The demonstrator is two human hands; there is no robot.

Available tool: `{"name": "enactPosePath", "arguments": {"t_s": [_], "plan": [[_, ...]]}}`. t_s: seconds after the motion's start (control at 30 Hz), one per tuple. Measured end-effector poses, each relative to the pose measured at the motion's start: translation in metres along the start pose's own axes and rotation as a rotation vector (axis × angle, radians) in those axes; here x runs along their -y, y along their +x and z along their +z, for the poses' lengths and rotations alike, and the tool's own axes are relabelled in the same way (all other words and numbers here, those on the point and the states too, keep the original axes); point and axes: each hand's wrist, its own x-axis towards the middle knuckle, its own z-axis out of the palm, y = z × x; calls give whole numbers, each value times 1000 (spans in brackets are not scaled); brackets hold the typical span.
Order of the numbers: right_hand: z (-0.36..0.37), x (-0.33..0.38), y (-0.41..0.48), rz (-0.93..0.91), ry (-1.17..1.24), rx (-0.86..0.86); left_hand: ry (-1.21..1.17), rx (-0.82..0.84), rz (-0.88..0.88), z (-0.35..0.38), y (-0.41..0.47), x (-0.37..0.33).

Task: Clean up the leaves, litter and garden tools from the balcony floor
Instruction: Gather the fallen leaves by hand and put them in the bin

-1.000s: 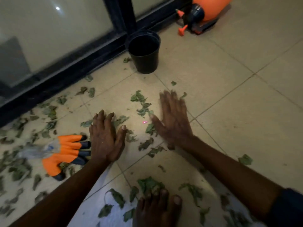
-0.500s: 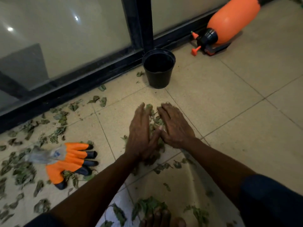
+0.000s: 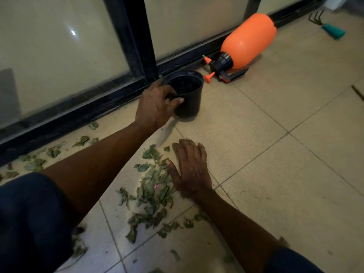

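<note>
Black plastic pot (image 3: 192,105) stands upright on the beige tiled floor (image 3: 275,154), close to the dark door frame (image 3: 137,46). The left hand (image 3: 154,105) grips it at the rim, thumb on the near wall. The right hand (image 3: 190,168) lies flat, fingers spread, pressing the floor just beside the heaped leaves (image 3: 155,188). Orange sprayer (image 3: 246,42) lies on its side near the pot. Teal-handled rake (image 3: 332,31) lies well apart.
</note>
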Motion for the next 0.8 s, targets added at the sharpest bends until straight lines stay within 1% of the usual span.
{"name": "enactPosePath", "arguments": {"t_s": [0.1,0.2,0.23,0.3,0.37,0.43,0.53,0.63,0.7,0.8], "plan": [[2,-1,0,48,-20,-29,-55,69,76,19,11,-33],[3,2,1,77,-80,-24,12,181,109,47,12,-58],[4,2,1,77,-101,-18,12,198,117,53,9,-61],[5,2,2,68,-121,-9,-62,193,149,57,3,-55],[5,2,3,69,-120,-2,-116,173,146,55,-1,-33],[4,3,4,75,-125,16,-5,206,62,53,1,3],[2,3,6,83,-129,48,256,351,-73,43,10,68],[0,4,8,95,-134,71,345,477,-165,34,-5,106],[0,4,8,96,-134,68,315,504,-118,31,-36,110],[0,3,8,96,-129,58,199,560,135,21,-94,96]]}}
